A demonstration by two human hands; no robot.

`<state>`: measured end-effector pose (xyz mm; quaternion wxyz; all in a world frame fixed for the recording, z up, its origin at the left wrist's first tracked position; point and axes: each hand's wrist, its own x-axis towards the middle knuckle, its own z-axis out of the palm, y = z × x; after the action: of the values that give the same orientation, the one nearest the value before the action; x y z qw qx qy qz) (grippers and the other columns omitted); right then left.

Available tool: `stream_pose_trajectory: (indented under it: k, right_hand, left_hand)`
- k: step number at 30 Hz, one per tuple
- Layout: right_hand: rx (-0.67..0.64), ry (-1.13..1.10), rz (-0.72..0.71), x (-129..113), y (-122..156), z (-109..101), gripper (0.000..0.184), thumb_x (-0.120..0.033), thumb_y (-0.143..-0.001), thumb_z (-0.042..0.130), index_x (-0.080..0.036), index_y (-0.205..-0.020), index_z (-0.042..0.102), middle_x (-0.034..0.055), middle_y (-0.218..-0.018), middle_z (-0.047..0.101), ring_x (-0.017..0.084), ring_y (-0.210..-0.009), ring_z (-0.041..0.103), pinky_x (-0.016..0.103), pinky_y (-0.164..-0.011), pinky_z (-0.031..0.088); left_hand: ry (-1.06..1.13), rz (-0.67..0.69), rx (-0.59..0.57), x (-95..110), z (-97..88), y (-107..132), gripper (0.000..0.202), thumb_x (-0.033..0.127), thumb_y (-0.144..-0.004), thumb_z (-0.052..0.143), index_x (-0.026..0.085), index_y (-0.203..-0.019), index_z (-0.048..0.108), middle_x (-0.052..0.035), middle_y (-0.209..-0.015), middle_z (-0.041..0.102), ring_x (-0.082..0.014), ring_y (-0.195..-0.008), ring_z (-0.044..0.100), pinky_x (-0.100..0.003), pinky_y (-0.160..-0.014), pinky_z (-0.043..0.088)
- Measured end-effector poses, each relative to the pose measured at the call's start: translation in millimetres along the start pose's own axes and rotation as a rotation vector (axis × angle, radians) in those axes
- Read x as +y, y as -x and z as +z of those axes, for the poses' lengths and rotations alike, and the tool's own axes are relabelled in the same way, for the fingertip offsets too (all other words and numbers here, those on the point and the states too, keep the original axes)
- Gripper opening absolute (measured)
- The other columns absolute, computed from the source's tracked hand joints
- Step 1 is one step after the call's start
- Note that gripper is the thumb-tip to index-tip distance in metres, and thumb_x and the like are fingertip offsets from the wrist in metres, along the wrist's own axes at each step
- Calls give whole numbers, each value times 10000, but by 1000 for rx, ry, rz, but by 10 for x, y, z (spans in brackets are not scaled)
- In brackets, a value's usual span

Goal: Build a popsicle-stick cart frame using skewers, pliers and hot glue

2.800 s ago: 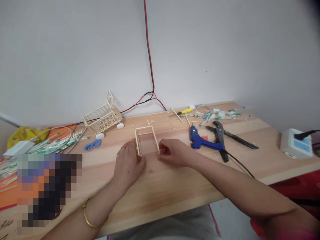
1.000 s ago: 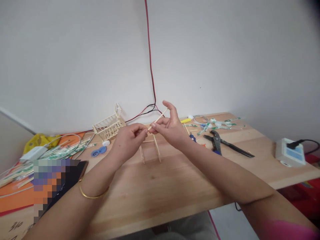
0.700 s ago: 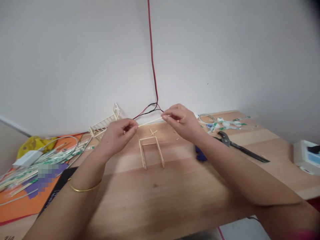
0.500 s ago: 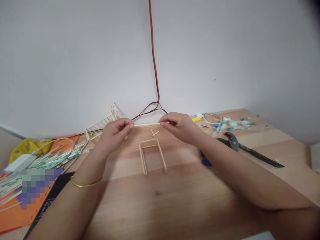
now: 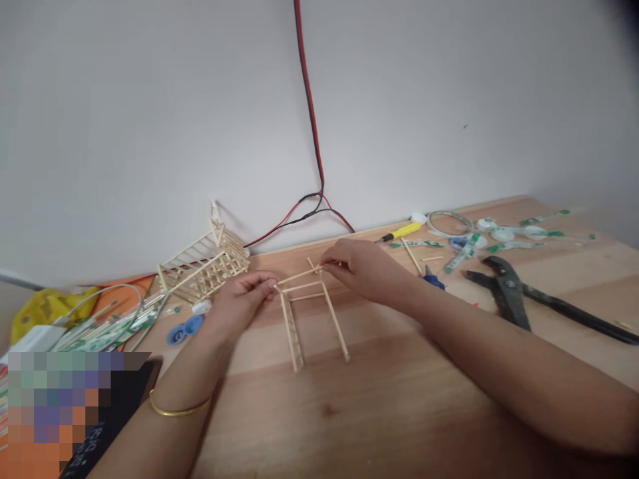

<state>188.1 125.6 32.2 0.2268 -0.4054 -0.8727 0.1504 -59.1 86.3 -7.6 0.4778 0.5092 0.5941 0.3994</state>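
A thin wooden stick (image 5: 298,275) spans the gap between my two hands, pinched at either end. My left hand (image 5: 249,293) closes its thumb and fingertips on the left end, close to the far left corner of a small stick frame (image 5: 290,332). At the right end, my right hand (image 5: 357,269) holds the stick between thumb and fingers near the frame's far right corner. The frame stands on the table, two long sides joined by crosspieces at the far end. Whether the held stick touches the frame I cannot tell.
A larger stick structure (image 5: 200,266) leans by the wall. Blue bottle caps (image 5: 184,328) lie left. On the right are black pliers (image 5: 509,286), a yellow-handled screwdriver (image 5: 407,231), a tape ring (image 5: 450,223) and green-white wrappers (image 5: 464,253). Packaged sticks (image 5: 100,332) and a red-black cable (image 5: 309,100) are left and behind.
Both hands have brought the stick down and nearer, from beyond the frame to its far end. The stick now slants up to the right. The view has shifted slightly.
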Motion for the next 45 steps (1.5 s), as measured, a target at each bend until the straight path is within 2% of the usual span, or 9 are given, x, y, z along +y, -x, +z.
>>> stream_pose_trajectory:
  k: [5, 9, 15, 20, 27, 30, 34, 38, 45]
  right_hand:
    - [-31, -30, 51, -10, 43, 33, 189, -174, -844, 522, -176, -878, 708, 66, -828, 680, 169, -765, 591, 243, -664, 380]
    - [-49, -45, 67, -22, 45, 48, 202, -167, -845, 519, -170, -898, 714, 75, -855, 687, 178, -805, 603, 246, -694, 392]
    - [-62, -44, 42, -20, 65, 33, 182, -172, -832, 529, -167, -857, 709, 65, -793, 685, 171, -748, 589, 243, -650, 376]
    - [-45, -71, 51, 8, 103, 32, 187, -186, -822, 542, -177, -892, 715, 59, -791, 690, 168, -734, 590, 246, -646, 380]
    - [-55, -129, 64, -8, 104, 46, 139, -160, -796, 557, -154, -786, 696, 48, -759, 691, 150, -703, 588, 243, -641, 383]
    - [-34, -196, 137, 10, 102, 48, 147, -149, -793, 540, -156, -786, 687, 36, -754, 689, 139, -688, 585, 241, -631, 383]
    - [40, -319, 277, 43, 95, 45, 139, -199, -789, 537, -159, -782, 671, 12, -724, 667, 125, -658, 566, 231, -596, 388]
    - [-10, -429, 326, 43, 86, 55, 150, -236, -776, 540, -157, -782, 668, 0, -701, 645, 115, -636, 552, 225, -575, 389]
    - [-59, -482, 333, 31, 96, 79, 174, -271, -779, 547, -149, -799, 670, -1, -693, 627, 108, -619, 529, 223, -567, 382]
  left_hand:
    - [74, 1, -56, -45, 10, 19, 332, 416, -666, 726, 162, -879, 711, -16, -713, 639, -90, -619, 526, -206, -611, 426]
    - [103, -16, -111, -46, 2, 37, 294, 383, -676, 737, 176, -883, 723, -14, -717, 657, -86, -637, 542, -196, -625, 433]
    - [118, -31, -104, -54, -1, 39, 306, 368, -647, 764, 170, -877, 728, -29, -741, 677, -99, -649, 562, -211, -637, 452]
    - [56, -33, -87, -49, -4, 43, 330, 386, -626, 771, 158, -861, 726, -43, -746, 681, -117, -639, 568, -219, -592, 449]
    - [54, -9, -104, -30, 7, 48, 237, 361, -633, 768, 180, -778, 722, -4, -721, 666, -91, -625, 545, -197, -584, 420]
    - [50, 7, -76, -44, 4, 35, 276, 369, -633, 762, 173, -823, 726, -10, -710, 652, -92, -626, 545, -202, -593, 421]
    - [3, -9, -74, -96, 1, 18, 363, 404, -664, 727, 172, -944, 720, 3, -641, 607, -70, -538, 486, -192, -520, 376]
    - [-30, -9, -84, -141, 10, 11, 411, 447, -696, 689, 160, -990, 711, 5, -616, 579, -62, -498, 439, -181, -466, 322]
    - [-37, 13, -106, -161, 2, 3, 389, 471, -704, 683, 149, -920, 714, 2, -633, 572, -61, -520, 440, -172, -474, 315]
